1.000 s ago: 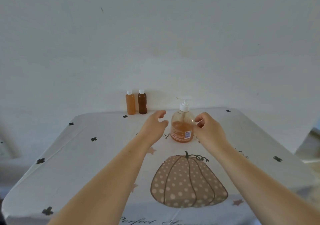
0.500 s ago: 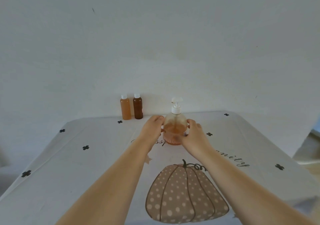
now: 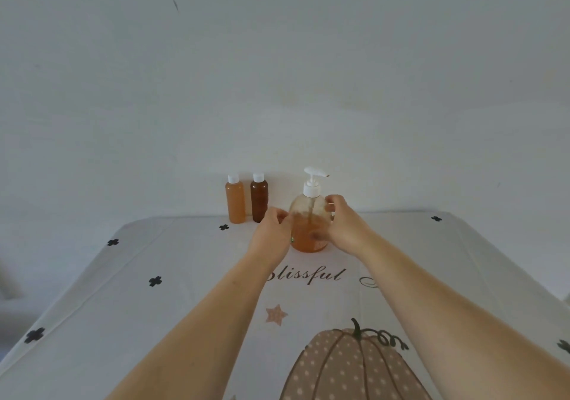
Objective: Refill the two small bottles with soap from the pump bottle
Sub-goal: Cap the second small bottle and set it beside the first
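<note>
A clear round pump bottle (image 3: 309,220) about half full of orange soap, with a white pump head, stands upright on the table. My left hand (image 3: 273,233) grips its left side and my right hand (image 3: 342,225) grips its right side, fingers curled round the body. Behind and to the left, by the wall, stand two small white-capped bottles: a light orange one (image 3: 236,200) and a dark brown one (image 3: 259,199), both capped and upright.
The table carries a white cloth (image 3: 129,291) printed with a spotted pumpkin (image 3: 354,369), black clover marks and script lettering. A plain white wall rises right behind the bottles. The table's edges fall away at left and right.
Both hands closed in on the pump bottle from either side and now hold it. The bottle has slid farther back toward the wall, and the camera view has shifted.
</note>
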A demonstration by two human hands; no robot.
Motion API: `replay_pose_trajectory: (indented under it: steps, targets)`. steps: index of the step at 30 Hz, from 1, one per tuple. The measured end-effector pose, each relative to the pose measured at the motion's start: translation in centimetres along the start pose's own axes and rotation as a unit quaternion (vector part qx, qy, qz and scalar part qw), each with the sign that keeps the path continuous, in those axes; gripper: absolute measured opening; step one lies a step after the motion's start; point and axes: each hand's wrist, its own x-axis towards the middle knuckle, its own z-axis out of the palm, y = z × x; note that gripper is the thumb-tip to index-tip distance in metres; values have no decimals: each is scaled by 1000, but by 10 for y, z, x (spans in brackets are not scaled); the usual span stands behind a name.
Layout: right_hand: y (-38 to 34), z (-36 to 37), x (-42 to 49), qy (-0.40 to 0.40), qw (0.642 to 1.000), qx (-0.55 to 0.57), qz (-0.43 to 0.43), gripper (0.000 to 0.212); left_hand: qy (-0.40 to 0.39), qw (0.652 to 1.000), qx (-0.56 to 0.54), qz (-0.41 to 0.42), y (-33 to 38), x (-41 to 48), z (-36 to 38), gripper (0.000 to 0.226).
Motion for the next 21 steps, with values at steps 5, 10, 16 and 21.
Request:
replay_pose_trajectory:
  steps: [5,10,16,21]
  targets:
    - [8,-8,34,-23,999,-34,7,94,-23,999,28,9,2,19,-1,45]
    - [20,-5,49,37,999,6,20,77,-7,1000,24,16,4,35,5,41]
    - [22,4,52,45,998,53,9,78,15,1000,6,10,-1,43,10,38]
    - [17,3,59,37,997,67,7,76,17,999,19,20,0,46,12,39]
